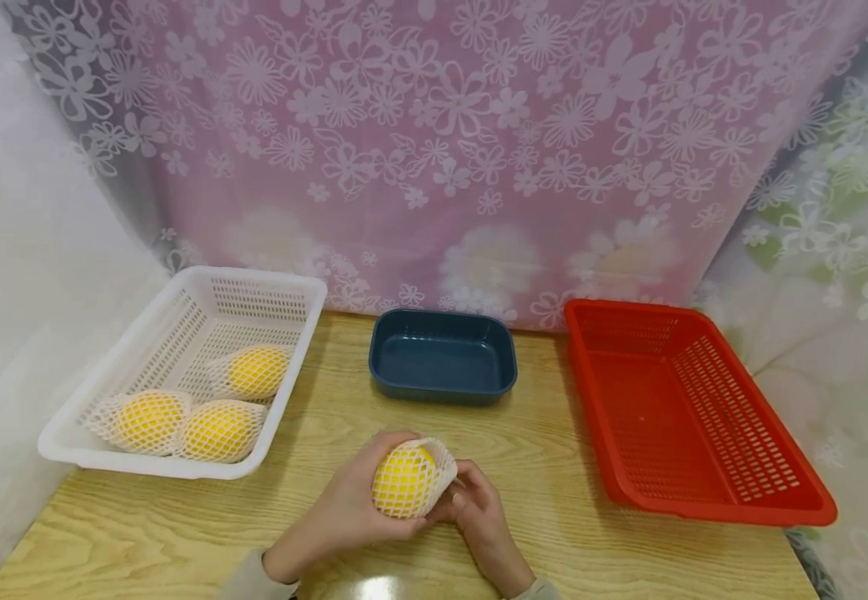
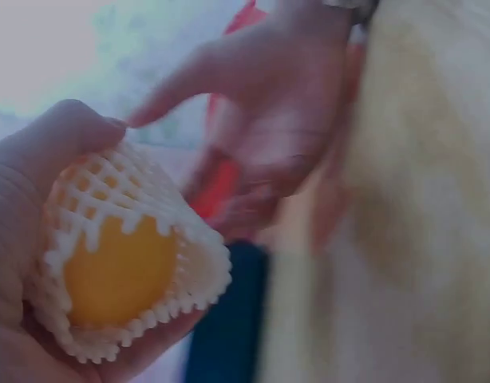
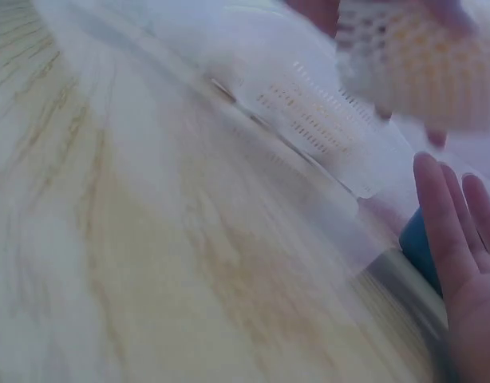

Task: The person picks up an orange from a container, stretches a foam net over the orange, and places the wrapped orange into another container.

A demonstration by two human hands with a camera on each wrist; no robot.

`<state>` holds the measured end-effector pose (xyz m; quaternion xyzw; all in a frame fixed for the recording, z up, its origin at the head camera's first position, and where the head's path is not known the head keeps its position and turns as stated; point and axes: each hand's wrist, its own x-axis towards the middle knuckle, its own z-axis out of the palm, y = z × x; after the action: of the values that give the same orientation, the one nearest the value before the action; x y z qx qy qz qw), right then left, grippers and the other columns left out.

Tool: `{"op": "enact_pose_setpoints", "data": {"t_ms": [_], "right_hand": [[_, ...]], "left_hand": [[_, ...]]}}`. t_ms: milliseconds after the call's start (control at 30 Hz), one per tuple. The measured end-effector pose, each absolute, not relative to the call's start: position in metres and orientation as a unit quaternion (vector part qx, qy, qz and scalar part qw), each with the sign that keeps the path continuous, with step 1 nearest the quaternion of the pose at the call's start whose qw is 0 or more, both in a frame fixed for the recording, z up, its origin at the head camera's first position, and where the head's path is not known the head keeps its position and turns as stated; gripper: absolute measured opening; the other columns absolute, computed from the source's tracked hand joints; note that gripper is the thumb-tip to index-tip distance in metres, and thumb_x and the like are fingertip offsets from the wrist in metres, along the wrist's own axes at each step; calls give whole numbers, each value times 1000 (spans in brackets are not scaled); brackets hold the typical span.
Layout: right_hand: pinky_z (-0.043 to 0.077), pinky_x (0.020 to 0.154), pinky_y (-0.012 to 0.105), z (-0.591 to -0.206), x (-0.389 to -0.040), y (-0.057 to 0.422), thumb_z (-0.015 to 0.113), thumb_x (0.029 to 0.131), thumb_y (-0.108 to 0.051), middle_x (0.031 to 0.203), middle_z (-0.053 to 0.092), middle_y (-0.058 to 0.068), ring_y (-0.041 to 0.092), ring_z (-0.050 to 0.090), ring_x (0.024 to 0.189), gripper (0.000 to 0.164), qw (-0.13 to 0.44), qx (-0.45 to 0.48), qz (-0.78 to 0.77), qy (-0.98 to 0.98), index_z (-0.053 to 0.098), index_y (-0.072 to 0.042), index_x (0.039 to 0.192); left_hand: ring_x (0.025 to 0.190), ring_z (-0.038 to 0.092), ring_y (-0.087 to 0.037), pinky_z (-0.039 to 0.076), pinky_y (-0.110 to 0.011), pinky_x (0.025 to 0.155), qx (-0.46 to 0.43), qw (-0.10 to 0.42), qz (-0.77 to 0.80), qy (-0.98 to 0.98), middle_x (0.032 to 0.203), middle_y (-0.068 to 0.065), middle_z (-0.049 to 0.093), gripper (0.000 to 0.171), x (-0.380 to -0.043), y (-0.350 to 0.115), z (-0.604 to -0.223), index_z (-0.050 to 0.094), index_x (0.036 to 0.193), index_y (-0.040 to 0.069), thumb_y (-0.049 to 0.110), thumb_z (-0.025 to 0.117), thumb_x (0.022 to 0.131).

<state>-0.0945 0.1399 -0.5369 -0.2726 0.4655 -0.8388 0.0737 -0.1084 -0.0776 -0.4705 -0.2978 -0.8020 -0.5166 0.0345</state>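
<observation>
A yellow fruit (image 1: 401,483) in a white foam net (image 1: 441,468) is held by my left hand (image 1: 351,507) above the front middle of the table. The net's open end points right in the head view. Through that opening, bare yellow skin (image 2: 121,271) shows in the left wrist view. My right hand (image 1: 484,521) is beside the open end. Its fingers (image 3: 438,219) look straight in the right wrist view, a little apart from the netted fruit. In the left wrist view the right hand (image 2: 285,112) is blurred, and its palm holds nothing.
On the left, a white basket (image 1: 283,417) holds three netted yellow fruits (image 1: 219,432). A dark blue tray (image 1: 441,393) sits at the back middle. A red basket (image 1: 599,417) stands on the right. Behind the wooden table (image 1: 126,525) hangs a pink flowered curtain (image 1: 434,167).
</observation>
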Motion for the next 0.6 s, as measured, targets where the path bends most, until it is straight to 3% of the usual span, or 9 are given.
{"op": "enact_pose_setpoints", "data": {"t_ms": [100, 200, 333, 400, 467, 600], "right_hand": [[58, 77, 37, -537, -95, 140, 28, 102, 4, 113, 61, 17, 23, 65, 97, 36, 82, -286, -843, 447, 48, 1, 132], [58, 73, 35, -535, -96, 139, 27, 101, 7, 109, 60, 22, 23, 64, 95, 32, 77, -290, -841, 451, 44, 14, 127], [58, 70, 35, -536, -97, 139, 27, 100, 10, 112, 55, 30, 23, 64, 93, 30, 68, -295, -829, 470, 36, 26, 123], [59, 69, 36, -537, -98, 138, 28, 101, 9, 111, 54, 33, 23, 64, 92, 30, 68, -294, -824, 479, 36, 27, 122], [58, 68, 36, -537, -98, 138, 29, 101, 7, 110, 53, 35, 23, 64, 91, 30, 69, -293, -820, 487, 37, 27, 122], [58, 67, 36, -536, -99, 138, 29, 102, 6, 111, 53, 36, 22, 64, 91, 30, 72, -289, -815, 497, 39, 26, 123]], "left_hand": [[102, 59, -10, 53, -33, 83, -328, 87, -454, -824, 127, 12, 54, 92, -106, -87, -445, 46, 140, 25, 24, 94, 61], [98, 60, -10, 55, -31, 76, -360, 143, -379, -840, 125, 9, 56, 91, -110, -100, -419, 47, 138, 22, 29, 92, 60], [99, 63, -20, 56, -38, 74, -391, 244, -259, -849, 126, -2, 58, 91, -124, -123, -384, 51, 136, 14, 34, 91, 56], [102, 63, -26, 55, -42, 77, -395, 284, -216, -847, 128, -7, 58, 91, -132, -139, -367, 53, 135, 11, 32, 91, 55], [107, 61, -32, 52, -49, 85, -397, 307, -192, -843, 129, -11, 58, 89, -141, -156, -353, 54, 133, 8, 29, 90, 54], [107, 59, -35, 49, -52, 85, -383, 319, -168, -850, 128, -13, 58, 85, -158, -195, -334, 55, 132, 5, 25, 87, 56]]}}
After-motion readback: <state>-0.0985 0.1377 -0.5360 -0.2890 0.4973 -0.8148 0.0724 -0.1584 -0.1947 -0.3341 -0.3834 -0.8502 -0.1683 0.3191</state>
